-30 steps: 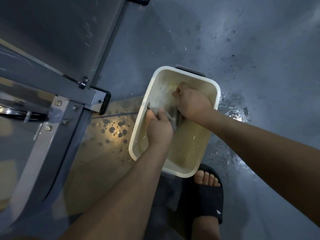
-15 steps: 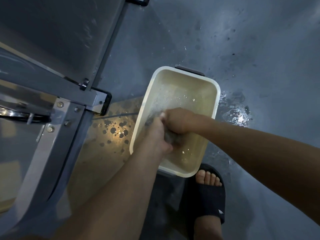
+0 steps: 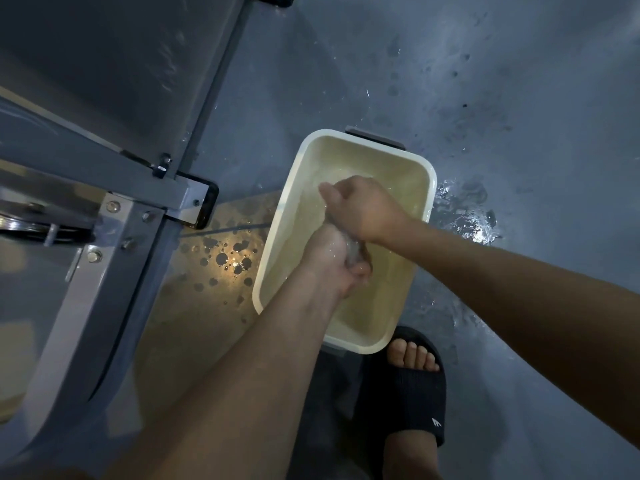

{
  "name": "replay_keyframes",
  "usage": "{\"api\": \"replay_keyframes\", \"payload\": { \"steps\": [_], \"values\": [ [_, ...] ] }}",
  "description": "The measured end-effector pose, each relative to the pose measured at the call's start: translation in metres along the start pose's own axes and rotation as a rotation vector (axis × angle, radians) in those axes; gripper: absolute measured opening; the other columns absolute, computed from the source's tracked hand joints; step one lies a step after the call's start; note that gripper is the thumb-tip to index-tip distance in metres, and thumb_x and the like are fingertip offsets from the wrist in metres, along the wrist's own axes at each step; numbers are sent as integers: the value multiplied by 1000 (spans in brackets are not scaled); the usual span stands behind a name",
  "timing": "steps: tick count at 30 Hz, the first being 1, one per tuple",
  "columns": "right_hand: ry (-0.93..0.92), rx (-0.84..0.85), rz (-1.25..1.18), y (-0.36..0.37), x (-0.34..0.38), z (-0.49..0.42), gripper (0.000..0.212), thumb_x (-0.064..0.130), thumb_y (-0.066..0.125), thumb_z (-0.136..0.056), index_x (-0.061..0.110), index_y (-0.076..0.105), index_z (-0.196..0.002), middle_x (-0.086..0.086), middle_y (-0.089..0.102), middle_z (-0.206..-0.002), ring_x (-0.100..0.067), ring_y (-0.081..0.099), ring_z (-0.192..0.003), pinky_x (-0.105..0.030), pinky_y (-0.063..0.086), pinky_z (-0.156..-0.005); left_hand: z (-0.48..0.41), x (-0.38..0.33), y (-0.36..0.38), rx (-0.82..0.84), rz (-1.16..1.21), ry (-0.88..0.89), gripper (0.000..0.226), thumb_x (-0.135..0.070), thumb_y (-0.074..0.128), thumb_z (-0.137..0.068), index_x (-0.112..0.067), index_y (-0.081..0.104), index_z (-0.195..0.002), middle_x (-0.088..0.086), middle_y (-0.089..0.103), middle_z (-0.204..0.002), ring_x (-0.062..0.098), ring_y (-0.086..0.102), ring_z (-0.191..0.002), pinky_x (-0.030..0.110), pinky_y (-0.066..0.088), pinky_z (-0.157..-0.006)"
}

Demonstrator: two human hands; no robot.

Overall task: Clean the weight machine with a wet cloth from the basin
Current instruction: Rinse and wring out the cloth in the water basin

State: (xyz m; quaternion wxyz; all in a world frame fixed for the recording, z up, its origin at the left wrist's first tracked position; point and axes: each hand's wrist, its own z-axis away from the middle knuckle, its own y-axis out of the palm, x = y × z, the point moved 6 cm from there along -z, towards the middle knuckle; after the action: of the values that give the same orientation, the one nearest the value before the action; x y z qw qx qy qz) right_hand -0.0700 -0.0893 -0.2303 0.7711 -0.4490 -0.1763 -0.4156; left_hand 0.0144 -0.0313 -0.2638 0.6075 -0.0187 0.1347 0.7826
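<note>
A cream rectangular basin point(image 3: 424, 174) with shallow water stands on the grey floor. Above its middle, my left hand point(image 3: 334, 259) and my right hand point(image 3: 363, 209) both grip a bunched grey wet cloth point(image 3: 355, 254). Only a small part of the cloth shows between the fists. My right hand is the farther one, my left the nearer. The grey metal frame of the weight machine point(image 3: 104, 188) fills the left side of the view.
Water puddles point(image 3: 467, 216) shine on the floor right of the basin, and drops point(image 3: 228, 258) mark the floor between basin and machine. My foot in a black slide sandal point(image 3: 408, 386) stands just below the basin. A black end cap point(image 3: 207, 202) of the frame points toward the basin.
Both hands have lifted the cloth out of the water and squeezed it together. My right hand has turned and moved up over the left one.
</note>
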Motion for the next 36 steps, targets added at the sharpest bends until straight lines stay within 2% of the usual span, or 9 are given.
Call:
{"api": "replay_keyframes", "payload": {
  "steps": [4, 8, 12, 14, 19, 23, 26, 30, 36],
  "values": [
    [46, -66, 50, 1, 5, -3, 51, 38, 37, -107, 12, 59, -69, -7, 63, -71, -28, 64, -76, -31, 37, -66, -1, -22, 3, -31, 64, 130, 43, -35, 49, -105, -19, 52, -65, -3, 44, -48, 12, 37, -32, 15, 28, -31],
    [-90, 70, 151, 6, 10, 16, 56, 43, 34, -110, 15, 54, -65, -4, 62, -70, -28, 62, -76, -33, 36, -67, -3, -29, -16, -61, -120, 169, 47, -42, 49, -101, -21, 66, -62, 0, 54, -59, 13, 46, -45, 20, 35, -48],
    [99, 63, 243, -5, -16, -14, 51, 48, 28, -110, 8, 59, -118, -23, 59, -127, -38, 57, -120, -38, 40, -95, -6, -15, -25, -63, -227, 74, 69, -80, 43, -84, -23, 77, -104, 1, 77, -96, 22, 70, -86, 27, 43, -63],
    [169, 65, 171, 3, -19, -7, 52, 54, 32, -106, 18, 42, -142, -24, 35, -148, -44, 49, -128, -46, 36, -108, -7, -18, -36, -168, -238, 162, 52, -66, 57, -89, -25, 75, -114, 6, 77, -109, 26, 71, -95, 31, 50, -60],
    [191, 181, 298, 23, -30, 2, 31, 34, 43, -103, 27, 39, -133, -22, 48, -137, -40, 57, -112, -39, 43, -89, -9, -6, -44, -207, -223, 63, 16, -18, 56, -95, -14, 71, -95, 9, 70, -70, 21, 67, -55, 33, 54, -49],
    [71, 282, 30, 44, -3, 13, 22, 38, 44, -105, 20, 56, -97, -4, 64, -96, -26, 59, -93, -33, 42, -79, -5, -2, -48, -201, -25, -3, 31, -41, 57, -94, -18, 75, -85, 4, 72, -83, 20, 63, -73, 32, 52, -73],
    [-47, 170, -125, 33, 15, 36, 43, 46, 42, -101, 17, 53, -71, -6, 65, -78, -19, 61, -75, -44, 54, -76, -6, -1, -49, -166, 13, 46, 47, -53, 42, -101, -17, 58, -75, 3, 57, -75, 16, 52, -67, 27, 38, -63],
    [-151, 135, -88, 28, 18, 49, 53, 44, 48, -106, 23, 60, -59, 15, 63, -55, -1, 62, -58, -26, 51, -64, 6, -8, -28, -91, 78, 193, 44, -40, 29, -110, -13, 45, -79, 6, 60, -56, 15, 62, -58, 28, 44, -60],
    [118, -63, 120, -2, -13, 9, 50, 37, 34, -109, 9, 65, -82, -11, 68, -84, -33, 67, -87, -32, 43, -70, 9, -13, -1, -15, -160, 120, 50, -51, 52, -104, -23, 54, -62, -4, 39, -50, 9, 31, -33, 14, 19, -35]
  ]
}}
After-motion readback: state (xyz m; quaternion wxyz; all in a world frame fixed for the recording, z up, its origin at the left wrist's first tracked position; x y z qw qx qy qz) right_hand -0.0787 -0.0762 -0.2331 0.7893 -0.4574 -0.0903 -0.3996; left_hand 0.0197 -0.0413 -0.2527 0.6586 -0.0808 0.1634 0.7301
